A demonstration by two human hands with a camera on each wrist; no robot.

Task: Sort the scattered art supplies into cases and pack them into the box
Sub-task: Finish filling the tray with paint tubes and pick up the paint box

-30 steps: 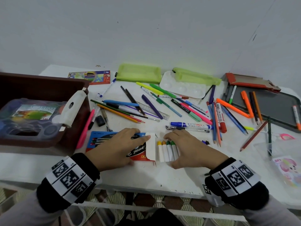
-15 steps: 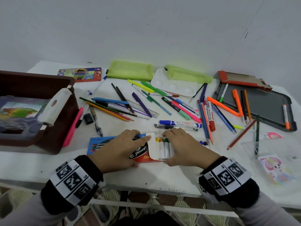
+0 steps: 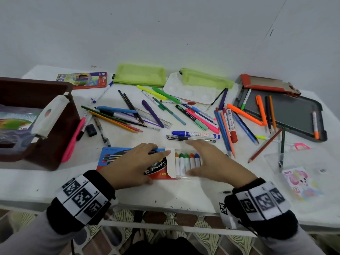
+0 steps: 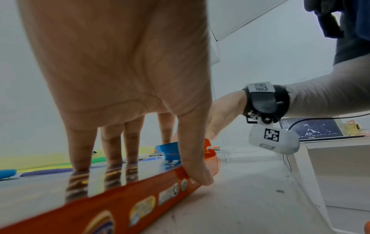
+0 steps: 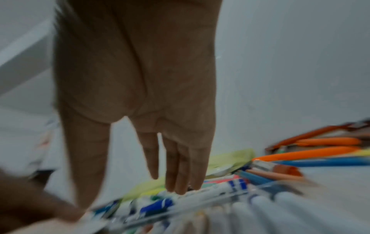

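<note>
A red and blue crayon carton (image 3: pixel 158 167) lies near the table's front edge. A clear tray of white crayons (image 3: pixel 186 162) with coloured tips sticks out of its right end, past a white flap. My left hand (image 3: pixel 143 160) presses flat on the carton top. In the left wrist view its fingers (image 4: pixel 112 150) stand straight on the glossy lid and the thumb rests against the orange side (image 4: pixel 120 205). My right hand (image 3: pixel 206 159) hovers just right of the crayons, blurred, fingers straight, holding nothing. The right wrist view shows those fingers (image 5: pixel 180 174) above the crayons (image 5: pixel 260 210).
A dark brown box (image 3: pixel 60 144) with a plastic case inside stands at the left. Many loose pens, pencils and markers (image 3: pixel 128 116) cover the middle, with a blue marker (image 3: pixel 195 134) just beyond my hands. Two green pouches (image 3: pixel 139 75), a white palette (image 3: pixel 189 91) and a grey tray (image 3: pixel 287 111) lie farther back.
My right hand, which pressed against the crayon tray's end, has lifted and drawn back to the right, uncovering more crayons. My left hand has stayed on the carton.
</note>
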